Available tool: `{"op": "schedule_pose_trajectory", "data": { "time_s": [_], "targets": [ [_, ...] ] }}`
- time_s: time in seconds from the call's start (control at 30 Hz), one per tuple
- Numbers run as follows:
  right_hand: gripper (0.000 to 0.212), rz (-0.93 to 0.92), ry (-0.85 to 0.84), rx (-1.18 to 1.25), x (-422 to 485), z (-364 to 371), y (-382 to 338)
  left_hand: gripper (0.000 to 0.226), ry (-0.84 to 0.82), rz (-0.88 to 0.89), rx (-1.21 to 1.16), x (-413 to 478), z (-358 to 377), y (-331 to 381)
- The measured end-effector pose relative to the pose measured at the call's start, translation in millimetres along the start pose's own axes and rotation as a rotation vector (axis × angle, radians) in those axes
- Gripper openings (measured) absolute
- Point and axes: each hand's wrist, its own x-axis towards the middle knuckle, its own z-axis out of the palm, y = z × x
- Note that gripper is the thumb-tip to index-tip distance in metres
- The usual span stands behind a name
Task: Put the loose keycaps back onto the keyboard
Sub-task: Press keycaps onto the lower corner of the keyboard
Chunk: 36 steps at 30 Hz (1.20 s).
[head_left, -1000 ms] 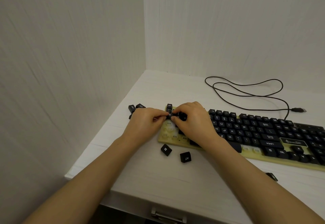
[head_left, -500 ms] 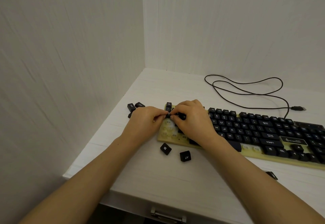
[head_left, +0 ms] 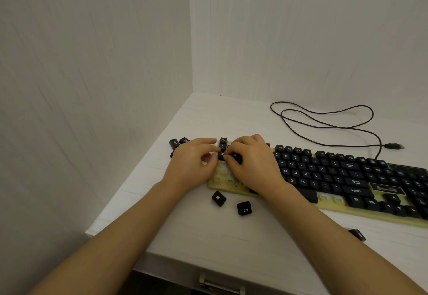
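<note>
Keycap (head_left: 221, 155) pinched by left hand (head_left: 193, 163) and right hand (head_left: 253, 166), on keyboard (head_left: 347, 210) (left end)

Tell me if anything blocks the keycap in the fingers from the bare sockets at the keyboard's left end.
Nothing visible does. The left hand and right hand pinch the keycap above the keyboard's left end, and the bare sockets just nearer show nothing on them; the hands hide part of that area.

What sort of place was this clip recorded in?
Likely a home or office workspace set in a wall corner: a white desk with a drawer handle, a wired keyboard with its cable, plain white walls on two sides.
</note>
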Motion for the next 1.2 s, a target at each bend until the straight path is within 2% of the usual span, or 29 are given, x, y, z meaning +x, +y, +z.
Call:
{"op": "schedule_pose_trajectory", "data": {
  "time_s": [0.1, 0.3, 0.47, 0.53, 0.6, 0.7, 0.83, 0.93, 1.1, 1.2],
  "targets": [
    [0.021, 0.001, -0.02, -0.035, -0.5, -0.1, -0.9, 0.038, 0.012, -0.07, 0.103, 3.2, -1.6, -7.6],
    [0.022, 0.009, -0.039, -0.033, 0.9, -0.5, -0.6, 0.046, -0.165, -0.19, 0.444, 12.5, 2.3, -19.3],
    [0.024, 0.012, -0.036, -0.025, 0.8, 0.2, -0.5, 0.012, -0.185, -0.186, 0.531, 13.9, 4.2, -20.0],
    [0.024, 0.014, -0.039, -0.027, 0.3, 0.5, -0.6, 0.014, -0.168, -0.172, 0.487, 13.7, 4.4, -20.9],
    [0.022, 0.013, -0.042, -0.029, -0.1, 0.6, -0.3, 0.026, -0.136, -0.145, 0.434, 11.9, 4.9, -21.6],
    [0.023, 0.015, -0.056, -0.025, 0.2, 0.1, 0.5, 0.031, -0.068, -0.085, 0.269, 7.3, 0.6, -15.8],
    [0.026, 0.016, -0.055, -0.014, -0.6, -1.3, -0.6, 0.034, 0.083, -0.046, 0.052, 5.0, -3.7, -7.1],
    [0.025, 0.004, -0.014, 0.02, 0.4, -4.6, -3.4, 0.027, 0.144, -0.13, -0.14, 5.5, -5.4, 2.2],
    [0.025, 0.016, -0.041, 0.185, 2.1, -10.8, -11.4, 0.014, 0.112, -0.285, -0.409, 2.9, -5.3, 12.8],
    [0.023, 0.06, -0.054, 0.292, 2.7, -15.0, -13.6, 0.009, 0.108, -0.294, -0.495, 3.3, -8.3, 13.2]
  ]
}}
